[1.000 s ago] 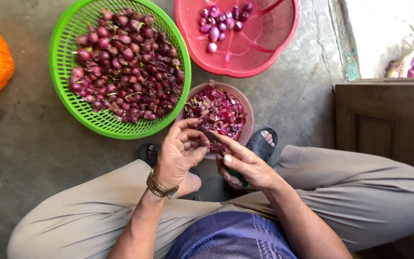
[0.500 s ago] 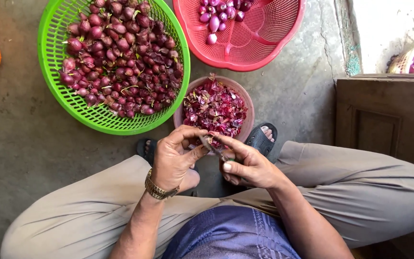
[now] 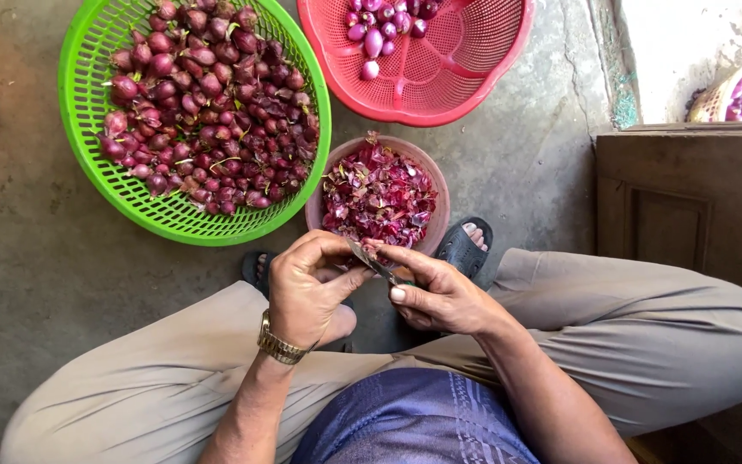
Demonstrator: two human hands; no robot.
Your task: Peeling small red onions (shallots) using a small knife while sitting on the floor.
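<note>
Since the earlier frames both hands have stayed together just below the small pink bowl [image 3: 435, 185], the view drifting slightly. Left hand [image 3: 307, 292]: fingers curled closed around something hidden in the palm; whether it is a shallot cannot be told. Right hand [image 3: 440, 296]: fingers pinch a small knife [image 3: 371, 262], its blade reaching to the left fingertips. Pink bowl: filled with purple peelings. Up-left of the bowl, a green basket [image 3: 88, 163] of unpeeled shallots [image 3: 203, 107]; above it, a red basket [image 3: 474, 77] with a few peeled shallots [image 3: 380, 26].
</note>
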